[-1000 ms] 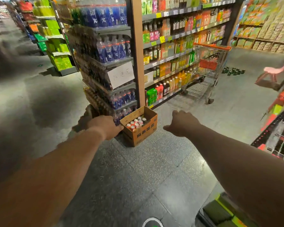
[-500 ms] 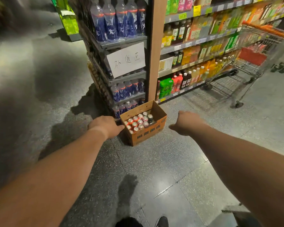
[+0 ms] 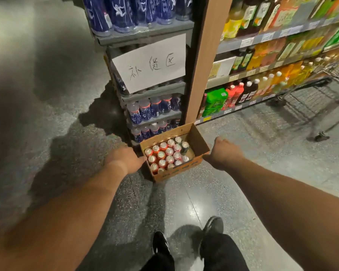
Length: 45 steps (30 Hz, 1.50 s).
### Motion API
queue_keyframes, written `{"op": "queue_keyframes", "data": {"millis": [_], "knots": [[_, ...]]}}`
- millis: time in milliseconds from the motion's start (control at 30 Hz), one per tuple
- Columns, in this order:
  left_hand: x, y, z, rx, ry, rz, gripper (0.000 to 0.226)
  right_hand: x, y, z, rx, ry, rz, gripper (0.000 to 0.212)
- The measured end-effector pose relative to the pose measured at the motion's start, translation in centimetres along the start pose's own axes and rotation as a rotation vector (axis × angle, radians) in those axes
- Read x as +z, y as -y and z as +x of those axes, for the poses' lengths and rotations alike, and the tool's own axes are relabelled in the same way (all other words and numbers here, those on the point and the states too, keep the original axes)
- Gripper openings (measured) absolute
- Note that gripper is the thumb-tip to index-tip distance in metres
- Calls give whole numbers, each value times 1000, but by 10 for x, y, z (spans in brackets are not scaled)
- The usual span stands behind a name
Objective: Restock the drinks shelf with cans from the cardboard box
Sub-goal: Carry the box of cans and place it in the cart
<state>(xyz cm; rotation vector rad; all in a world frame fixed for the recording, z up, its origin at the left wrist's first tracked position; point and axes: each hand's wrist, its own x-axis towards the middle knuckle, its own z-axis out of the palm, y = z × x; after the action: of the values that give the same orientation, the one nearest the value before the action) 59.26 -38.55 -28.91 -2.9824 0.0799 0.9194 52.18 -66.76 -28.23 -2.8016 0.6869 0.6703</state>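
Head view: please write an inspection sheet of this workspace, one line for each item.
Surface: grey speckled floor, glossy, bare near the box.
Job's things: open cardboard box on the floor by the shelf end; cans upright inside, right part empty.
Clutter: nothing seen.
Grippers: left hand at the box's left side, right hand at its right; both empty, contact unclear.
Cables: nothing seen.
Surroundings: handwritten paper sign, blue bottles, shopping cart at right, blurred.

Dim overhead light glares off the polished floor (image 3: pixel 194 204), shadows pool left, and wide-angle edges smear with blur.
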Motion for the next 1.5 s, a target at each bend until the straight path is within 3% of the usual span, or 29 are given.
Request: {"op": "queue_keyframes", "data": {"millis": [200, 367, 567, 700, 867, 967, 1067, 1167, 1300, 1500], "knots": [[28, -38, 98, -157, 117, -95, 69, 18, -12, 134, -57, 59, -13, 67], [83, -62, 189, -347, 120, -254, 77, 60, -28, 255, -100, 127, -62, 70], [201, -66, 310, -439, 179, -350, 81, 172, -36, 394, -27, 182, -39, 83], [273, -61, 378, -467, 200, -425, 73, 258, -40, 465, -16, 202, 7, 72], [318, -52, 429, -505, 196, -532, 67, 316, -53, 524, 18, 178, 150, 46], [343, -31, 449, -517, 204, -546, 62, 329, -61, 555, 8, 162, 132, 46], [359, -25, 459, -561, 238, -493, 38, 333, -65, 572, -20, 196, 52, 46], [358, -22, 458, -528, 283, -380, 34, 335, -69, 580, -70, 188, 23, 37], [358, -11, 458, -560, 156, -453, 30, 328, -69, 577, -49, 122, 30, 17], [346, -20, 450, -513, 141, -370, 26, 322, -82, 565, -59, 56, 40, 21]]}}
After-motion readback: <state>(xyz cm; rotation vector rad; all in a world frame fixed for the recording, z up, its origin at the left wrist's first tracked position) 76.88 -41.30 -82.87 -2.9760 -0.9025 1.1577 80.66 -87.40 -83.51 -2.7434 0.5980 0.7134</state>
